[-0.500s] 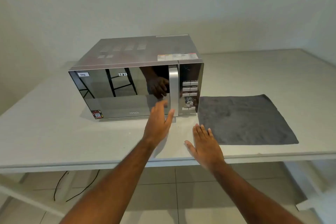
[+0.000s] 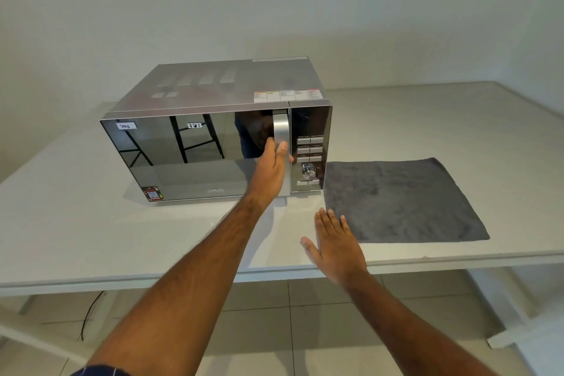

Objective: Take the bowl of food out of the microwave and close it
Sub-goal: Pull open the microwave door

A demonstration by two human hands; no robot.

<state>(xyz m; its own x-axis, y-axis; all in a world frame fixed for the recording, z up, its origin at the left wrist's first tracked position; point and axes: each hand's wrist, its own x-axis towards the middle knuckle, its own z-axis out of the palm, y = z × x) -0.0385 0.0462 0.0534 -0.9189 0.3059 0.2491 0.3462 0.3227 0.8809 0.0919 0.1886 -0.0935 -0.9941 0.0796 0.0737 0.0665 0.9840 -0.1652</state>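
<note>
- The silver box-shaped microwave (image 2: 213,131) with a mirrored black glass door stands shut on the white desk (image 2: 91,238)
- The left hand (image 2: 271,171) grasps the vertical brushed-metal door handle (image 2: 280,128)
- The right hand (image 2: 335,241) hovers flat, fingers released, just beside the dark grey square cloth (image 2: 399,201)
- The bowl of food is out of sight
</note>
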